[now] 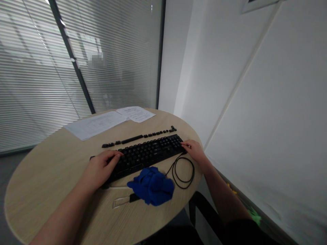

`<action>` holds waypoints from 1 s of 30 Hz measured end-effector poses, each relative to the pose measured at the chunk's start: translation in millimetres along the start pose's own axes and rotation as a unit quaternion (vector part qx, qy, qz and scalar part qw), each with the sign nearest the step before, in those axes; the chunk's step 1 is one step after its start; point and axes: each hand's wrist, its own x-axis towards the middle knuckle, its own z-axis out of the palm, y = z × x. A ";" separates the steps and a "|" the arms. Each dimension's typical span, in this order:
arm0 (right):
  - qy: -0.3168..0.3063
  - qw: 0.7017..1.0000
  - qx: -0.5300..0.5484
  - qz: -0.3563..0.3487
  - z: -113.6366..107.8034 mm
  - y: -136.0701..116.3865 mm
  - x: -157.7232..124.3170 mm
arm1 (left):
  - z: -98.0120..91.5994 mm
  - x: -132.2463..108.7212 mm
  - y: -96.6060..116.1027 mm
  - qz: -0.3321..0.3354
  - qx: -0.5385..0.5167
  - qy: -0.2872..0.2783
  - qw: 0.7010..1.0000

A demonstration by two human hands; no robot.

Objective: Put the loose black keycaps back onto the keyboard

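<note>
A black keyboard (145, 153) lies on the round table, its cable (190, 180) leaving the near edge and coiling at the right. My left hand (103, 166) is closed around the left end of the keyboard, thumb and fingers resting on its top. At the opposite end, my right hand (192, 148) grips the right edge with its fingertips. Beyond the far edge, several loose black keycaps (155, 133) are laid in a row, with a long space bar (132, 139) among them. A crumpled blue cloth (153, 186) sits on the near side, partly covering a wire keycap puller (122, 201).
Printed paper sheets (97, 125) lie at the back of the wooden table (51, 163). Glass with blinds (122, 54) stands behind it, and a white wall (268, 102) is close on the right. A black chair armrest (204, 206) is by the near right edge.
</note>
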 end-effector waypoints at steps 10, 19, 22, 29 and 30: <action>0.011 0.999 0.011 0.039 3.6 1.8 1.5 | -1.1 -0.6 -0.6 -0.003 -0.006 -0.001 1.000; 0.016 0.996 0.045 0.071 5.7 3.6 2.1 | -0.2 -0.1 -1.4 0.001 -0.005 -0.001 1.000; 0.015 0.996 0.046 0.078 6.1 4.2 2.4 | -0.5 -0.2 -1.1 -0.006 0.001 -0.004 1.000; 0.016 0.997 0.023 0.078 6.1 5.4 2.9 | -1.7 -0.1 0.5 0.001 -0.002 -0.012 1.000; 0.018 0.997 0.021 0.075 5.9 5.0 2.8 | -1.6 -0.1 0.4 0.001 0.000 -0.013 1.000</action>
